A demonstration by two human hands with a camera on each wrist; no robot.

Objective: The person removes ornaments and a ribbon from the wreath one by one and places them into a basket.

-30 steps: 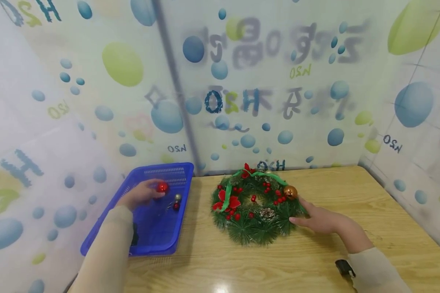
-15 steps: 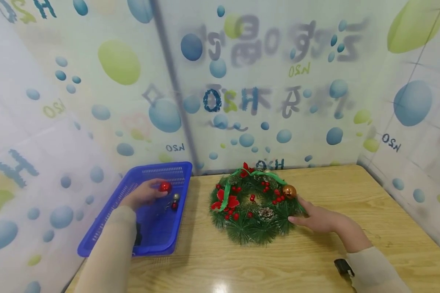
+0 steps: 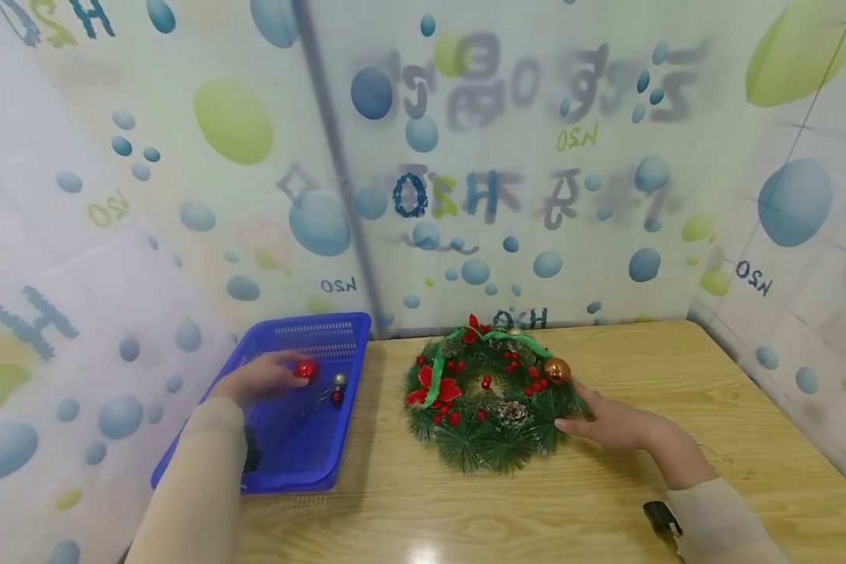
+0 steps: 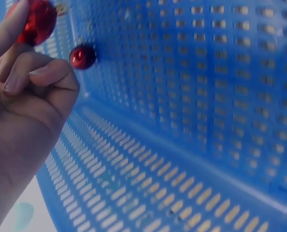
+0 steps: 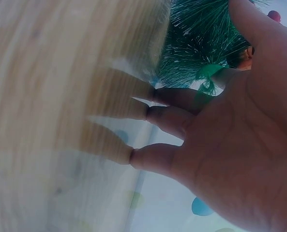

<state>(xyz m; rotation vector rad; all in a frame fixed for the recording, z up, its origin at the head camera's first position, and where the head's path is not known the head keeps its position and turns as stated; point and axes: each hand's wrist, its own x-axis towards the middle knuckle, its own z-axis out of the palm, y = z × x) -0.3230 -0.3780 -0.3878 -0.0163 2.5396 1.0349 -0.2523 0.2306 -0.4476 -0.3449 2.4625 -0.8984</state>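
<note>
Over the blue basket (image 3: 292, 478) at the left, my left hand (image 3: 254, 380) pinches a shiny red Christmas bauble (image 3: 306, 370). The left wrist view shows the same bauble (image 4: 39, 21) between thumb and finger, the other fingers curled. Beyond it in the basket lie a small dark red bauble (image 3: 336, 397) and a small gold bauble (image 3: 340, 379). My right hand (image 3: 613, 419) rests at the right edge of a green Christmas wreath (image 3: 472, 446), beside its copper bauble (image 3: 557, 370). In the right wrist view its fingers (image 5: 155, 157) stretch down to the tabletop.
Both basket and wreath stand on a wooden table (image 3: 409, 509). Red poinsettias (image 3: 446, 389), berries, a pine cone (image 3: 513, 412) and a green ribbon (image 3: 515, 337) decorate the wreath. A bubble-printed curtain (image 3: 465, 117) encloses the back and sides.
My left hand shifted slightly right with the red bauble, then back left and a little lower, still inside the basket. The right hand and wreath have stayed put.
</note>
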